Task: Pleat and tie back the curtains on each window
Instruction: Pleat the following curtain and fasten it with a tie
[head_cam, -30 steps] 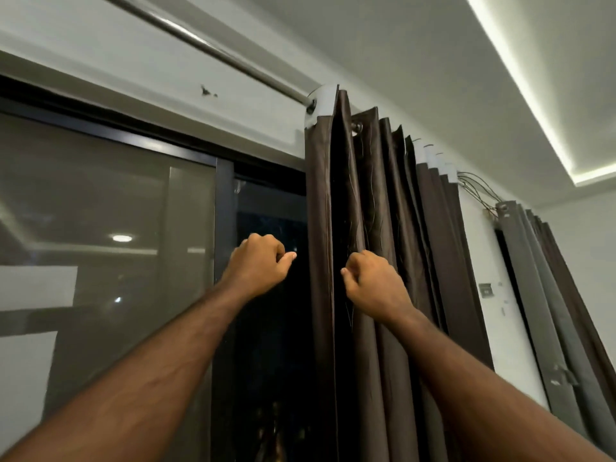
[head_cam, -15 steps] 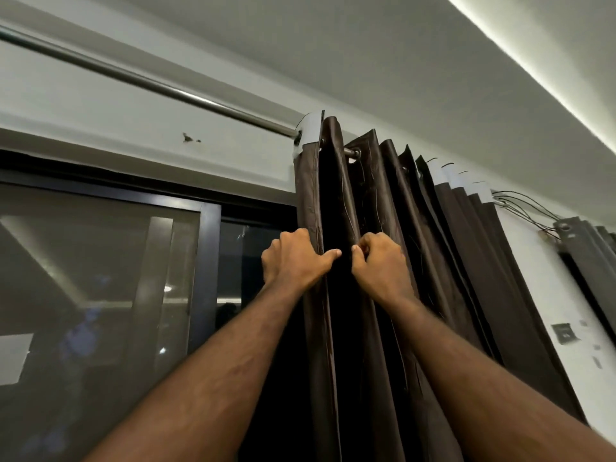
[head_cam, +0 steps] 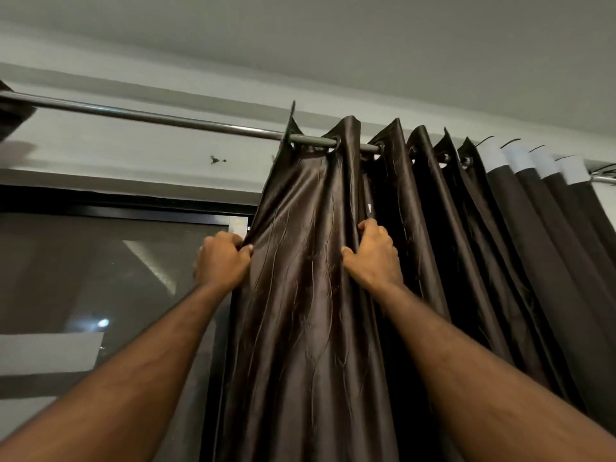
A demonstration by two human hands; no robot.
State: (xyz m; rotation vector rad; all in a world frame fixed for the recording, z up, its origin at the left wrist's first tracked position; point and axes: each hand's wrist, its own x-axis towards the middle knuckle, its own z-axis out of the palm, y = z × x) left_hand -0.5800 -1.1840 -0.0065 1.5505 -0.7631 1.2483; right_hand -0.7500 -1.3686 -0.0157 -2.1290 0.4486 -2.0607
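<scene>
A dark brown curtain (head_cam: 310, 261) hangs by metal eyelets from a steel rod (head_cam: 166, 120) that runs across the wall above a dark-framed window (head_cam: 100, 278). Both of the person's bare arms reach up to the fabric a little way below the rod. The left hand (head_cam: 222, 261) grips the curtain's leading edge, just beside the window frame, with its fingers curled round the edge and the thumb pressed on the front of the cloth. The right hand (head_cam: 375, 258) holds the next fold to the right, its fingers tucked into the crease behind the fold and the thumb lying along the front. Between the two hands one broad panel of shiny, faintly patterned fabric is spread out flat. To the right of the right hand the rest of the curtain is bunched in narrow folds along the rod, and further right more folds show their back side, with pale header bands (head_cam: 520, 160) at the top. The window glass reflects ceiling lights. A small dark mark (head_cam: 216, 159) sits on the wall just under the rod.
</scene>
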